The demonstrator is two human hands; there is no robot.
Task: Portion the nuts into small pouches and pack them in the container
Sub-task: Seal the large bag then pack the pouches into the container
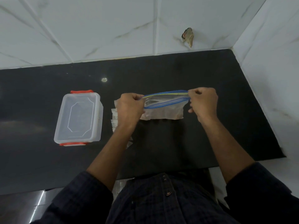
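Observation:
A clear zip bag of brown nuts [163, 113] with a blue and yellow zip strip is held up above the black counter [178, 75]. My left hand [129, 107] pinches the left end of its mouth and my right hand [203, 103] pinches the right end, so the mouth gapes between them. Small clear pouches [114, 120] lie on the counter, partly hidden under my left wrist. A clear plastic container [79, 117] with red clips and its lid on stands to the left, apart from both hands.
White marble-look tiled walls close the counter at the back and right. A brown chipped patch [188, 36] marks the back wall. The counter's front edge runs near my body, with a shiny steel surface [24, 206] below at the left.

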